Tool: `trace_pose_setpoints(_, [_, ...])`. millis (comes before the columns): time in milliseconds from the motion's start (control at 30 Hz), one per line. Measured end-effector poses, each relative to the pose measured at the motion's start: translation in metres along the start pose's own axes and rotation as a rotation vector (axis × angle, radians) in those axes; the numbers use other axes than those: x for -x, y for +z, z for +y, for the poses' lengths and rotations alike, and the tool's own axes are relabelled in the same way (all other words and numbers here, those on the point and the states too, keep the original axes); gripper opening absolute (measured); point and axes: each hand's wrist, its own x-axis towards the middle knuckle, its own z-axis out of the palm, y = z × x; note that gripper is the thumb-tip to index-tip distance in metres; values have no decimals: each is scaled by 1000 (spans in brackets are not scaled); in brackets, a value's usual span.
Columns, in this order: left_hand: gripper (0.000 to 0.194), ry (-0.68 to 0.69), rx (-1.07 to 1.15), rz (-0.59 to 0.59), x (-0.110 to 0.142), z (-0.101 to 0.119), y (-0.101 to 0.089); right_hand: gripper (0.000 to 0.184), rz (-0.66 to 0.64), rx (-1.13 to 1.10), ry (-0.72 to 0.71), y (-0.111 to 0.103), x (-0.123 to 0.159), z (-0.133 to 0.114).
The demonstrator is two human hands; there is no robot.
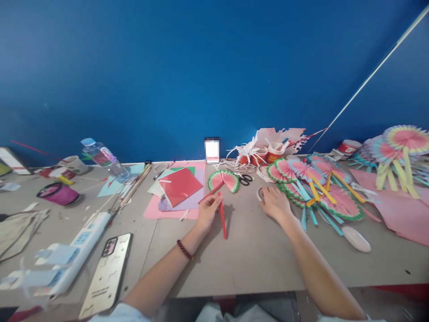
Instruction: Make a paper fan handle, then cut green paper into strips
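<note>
My left hand is closed in a pinch on a red paper strip, which hangs down toward the table. Another red strip runs from these fingers up to a pleated paper fan, pink inside with a green edge, lying just beyond the hand. At the right, my right hand has its fingers closed at a white ring that looks like a roll of tape, partly hidden by the fingers. Black-handled scissors lie between the fan and this hand.
Red and coloured paper sheets lie left of the fan. Several finished fans are heaped right, near a white computer mouse. A phone, a power strip and a tilted bottle are on the left. A lit screen stands at the wall.
</note>
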Motion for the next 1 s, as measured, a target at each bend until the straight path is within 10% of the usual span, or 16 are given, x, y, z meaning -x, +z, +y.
trace_pose_setpoints(167, [49,12,-64,23,-1,1,0,16,21,-139,-45,8,-3,-8])
trace_pose_setpoints(533, [40,257,-154,-116,12,9,5,39,-159,-1418,-170,19,18,-62])
trace_pose_setpoints(1000, [29,427,-308,-116,17,10,3,41,-164,-1536,-251,33,18,-67])
